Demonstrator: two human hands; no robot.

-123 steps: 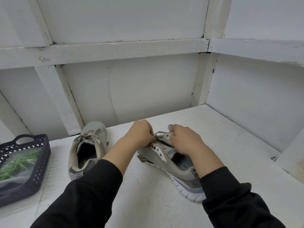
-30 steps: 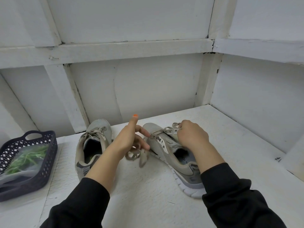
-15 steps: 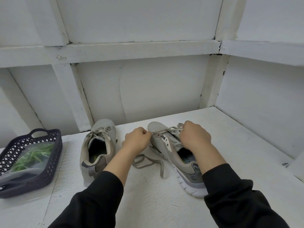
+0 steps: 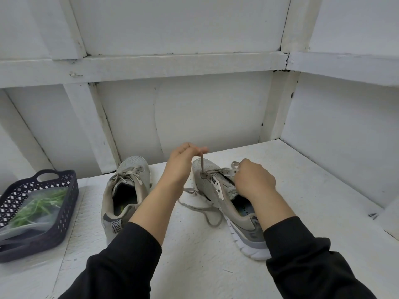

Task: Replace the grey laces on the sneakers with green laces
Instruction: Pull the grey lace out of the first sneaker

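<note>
Two grey sneakers stand on a white surface. The left sneaker still has its grey lace tied. The right sneaker is tilted, with its grey lace partly pulled out. My left hand pinches that lace and holds it taut above the toe end. A loose length of the lace lies on the surface beside the shoe. My right hand grips the shoe's upper at the eyelets. Green laces lie in a clear bag inside a dark basket at the left.
The white surface is closed in by white panelled walls at the back and right, with a corner post. The basket stands near the left edge.
My left hand has risen from the eyelets, drawing the grey lace upward out of the right sneaker. My right hand has stayed on the shoe's upper.
</note>
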